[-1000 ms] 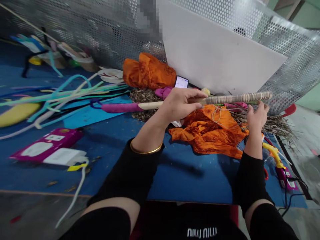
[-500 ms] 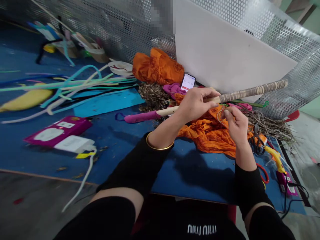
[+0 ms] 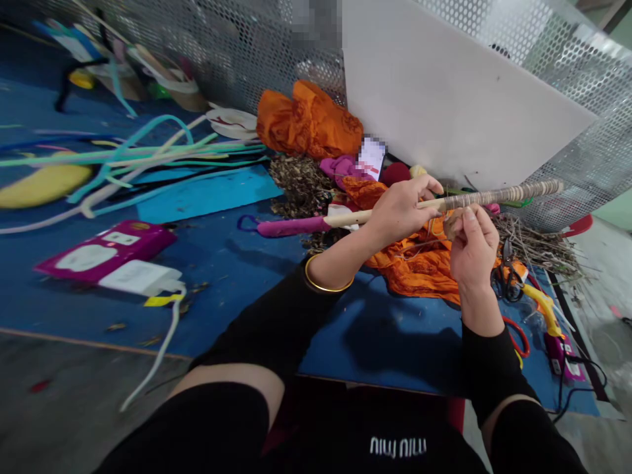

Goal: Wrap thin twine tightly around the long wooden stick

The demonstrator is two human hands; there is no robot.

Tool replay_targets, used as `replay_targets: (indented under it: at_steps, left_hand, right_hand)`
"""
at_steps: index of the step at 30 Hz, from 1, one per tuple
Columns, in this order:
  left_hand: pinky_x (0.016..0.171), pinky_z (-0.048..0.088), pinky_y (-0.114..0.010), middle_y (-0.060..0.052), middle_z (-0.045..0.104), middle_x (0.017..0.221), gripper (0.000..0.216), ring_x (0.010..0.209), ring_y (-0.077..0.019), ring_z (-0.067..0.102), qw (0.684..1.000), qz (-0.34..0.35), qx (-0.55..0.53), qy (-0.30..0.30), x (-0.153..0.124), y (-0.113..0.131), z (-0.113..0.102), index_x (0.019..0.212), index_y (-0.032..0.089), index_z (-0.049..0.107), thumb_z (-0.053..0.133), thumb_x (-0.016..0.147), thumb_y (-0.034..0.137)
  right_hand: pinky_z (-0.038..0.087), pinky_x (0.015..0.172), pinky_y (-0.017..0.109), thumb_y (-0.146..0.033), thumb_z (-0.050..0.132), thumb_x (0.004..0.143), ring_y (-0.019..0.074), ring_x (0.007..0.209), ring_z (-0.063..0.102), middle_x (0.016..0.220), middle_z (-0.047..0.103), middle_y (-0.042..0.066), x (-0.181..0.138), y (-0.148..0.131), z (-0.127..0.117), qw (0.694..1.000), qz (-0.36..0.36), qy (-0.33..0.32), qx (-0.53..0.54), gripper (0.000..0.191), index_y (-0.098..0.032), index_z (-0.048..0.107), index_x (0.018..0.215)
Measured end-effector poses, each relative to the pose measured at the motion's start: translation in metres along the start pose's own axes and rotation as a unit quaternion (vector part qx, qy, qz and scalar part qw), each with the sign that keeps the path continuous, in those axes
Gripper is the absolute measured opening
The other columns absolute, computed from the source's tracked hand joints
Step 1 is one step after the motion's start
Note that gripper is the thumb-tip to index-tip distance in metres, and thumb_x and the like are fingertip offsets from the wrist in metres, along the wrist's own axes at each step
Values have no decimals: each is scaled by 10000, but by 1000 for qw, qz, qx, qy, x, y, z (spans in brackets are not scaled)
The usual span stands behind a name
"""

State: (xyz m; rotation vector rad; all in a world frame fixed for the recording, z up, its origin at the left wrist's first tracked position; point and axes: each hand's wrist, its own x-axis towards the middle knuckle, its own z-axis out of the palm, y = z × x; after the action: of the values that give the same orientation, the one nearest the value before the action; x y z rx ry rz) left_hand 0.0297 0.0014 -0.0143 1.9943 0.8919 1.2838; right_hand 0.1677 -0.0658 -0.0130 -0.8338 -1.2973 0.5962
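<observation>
The fingers of the left hand (image 3: 399, 209) are closed around a long, slender wooden stick (image 3: 494, 196), thumb on the near side, at the spot where bare pale wood meets a sleeve of brown-and-cream wound cord. The fingers of the right hand (image 3: 474, 249) are pinched narrow on what looks like a tan strand of twine (image 3: 449, 227), too small to be sure of. The stick lies just beyond those right fingertips; whether they touch it cannot be told. Its long axis runs across the body, the magenta-covered end to the left, the cord-wound end to the right and a little higher in view. The right hand is nearer the wound part, the left nearer the bare wood.

Beneath lies crumpled orange patterned cloth (image 3: 419, 273) on the blue tabletop (image 3: 390, 342). Right of it are black-handled scissors (image 3: 506, 280) and a yellow glue gun (image 3: 542, 306).

As for writing, the black top (image 3: 340, 434) carries white letters, upside down in view, reading "miu miu". The shiny magenta packet (image 3: 131, 251) at left has pale printed panels too small to read. The lit phone (image 3: 371, 158) is blurred past reading.
</observation>
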Motion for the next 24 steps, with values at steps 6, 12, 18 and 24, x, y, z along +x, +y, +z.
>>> replay_targets:
  at_steps: [6, 12, 18, 24]
  left_hand:
    - [738, 516, -275, -34, 806, 940, 140, 836, -174, 720, 999, 1, 35, 11, -3, 0, 10, 946, 180, 700, 703, 811, 216]
    - [692, 499, -266, -40, 796, 916, 143, 793, -174, 684, 999, -11, 38, 16, -4, -8, 10, 914, 177, 697, 664, 798, 253]
    - [637, 441, -257, -38, 765, 827, 176, 720, -151, 623, 998, -12, 66, 16, -1, -12, 4, 865, 179, 681, 696, 838, 352]
    - [652, 436, -258, -22, 757, 831, 125, 699, -137, 608, 993, -14, 116, 23, 0, -13, 3, 894, 174, 685, 718, 816, 266]
  right_hand:
    - [325, 541, 261, -538, 638, 963, 90, 569, 357, 628, 421, -49, -9, -5, 3, 999, -16, 15, -48, 460, -225, 485, 663]
    - [385, 581, 268, -493, 575, 1020, 88, 563, 408, 632, 452, -60, -12, 2, 7, 997, -37, -21, -60, 405, -232, 539, 713]
    - [565, 890, 391, -482, 591, 1016, 180, 900, 664, 865, 670, 14, 8, -20, -20, 973, -118, -120, -160, 359, -243, 621, 750]
    - [554, 852, 375, -374, 578, 1036, 159, 833, 607, 800, 605, 1, 16, -36, -49, 945, -140, -159, -249, 338, -236, 626, 731]
